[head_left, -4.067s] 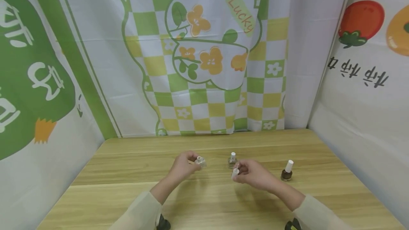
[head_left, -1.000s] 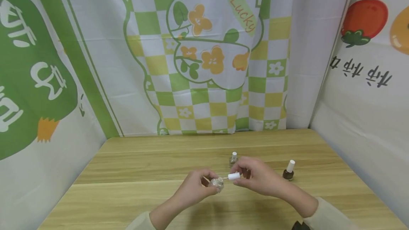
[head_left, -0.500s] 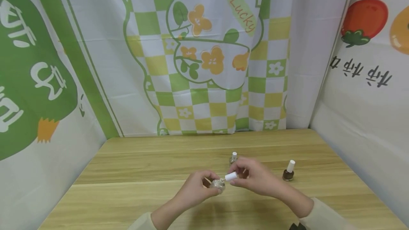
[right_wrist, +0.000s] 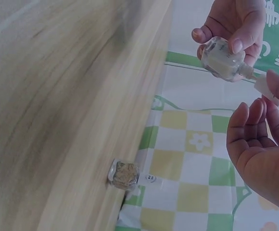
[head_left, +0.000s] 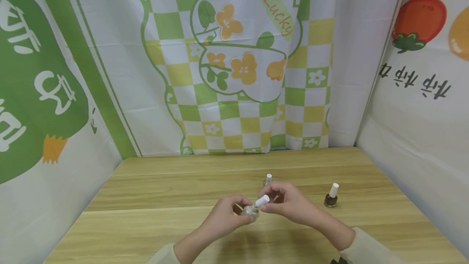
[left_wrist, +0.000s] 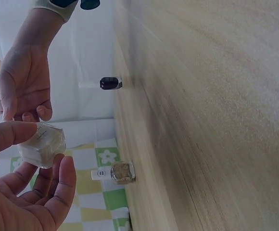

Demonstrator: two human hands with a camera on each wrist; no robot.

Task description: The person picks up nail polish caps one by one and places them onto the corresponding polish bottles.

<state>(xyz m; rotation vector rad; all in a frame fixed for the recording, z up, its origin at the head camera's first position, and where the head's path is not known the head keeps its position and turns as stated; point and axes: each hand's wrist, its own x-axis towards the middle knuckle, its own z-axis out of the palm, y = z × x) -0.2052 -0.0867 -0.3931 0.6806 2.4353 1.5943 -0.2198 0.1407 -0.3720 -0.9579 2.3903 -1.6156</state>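
Note:
My left hand (head_left: 223, 217) grips a small clear nail polish bottle (head_left: 249, 212) with pale contents, held over the table between thumb and fingers. The bottle leans toward the right. With thumb and fingertips my right hand (head_left: 289, 203) pinches the white brush cap (head_left: 262, 201), which slants at the mouth of the bottle. In the right wrist view the glass neck (right_wrist: 246, 71) shows just below the cap's lower edge. Behind the right hand stands a second nail polish bottle (left_wrist: 123, 172) with gold glitter contents and a white cap.
A dark nail polish bottle (head_left: 331, 201) with a white cap stands upright to the right of my right forearm. The wooden table (head_left: 154, 182) reaches back to a green and yellow checked curtain (head_left: 249, 125), with printed cloth on both sides.
Earlier the cap was apart from the bottle, its brush pointing at the mouth. My right hand has moved left, bringing the cap onto the neck and tilting it more upright.

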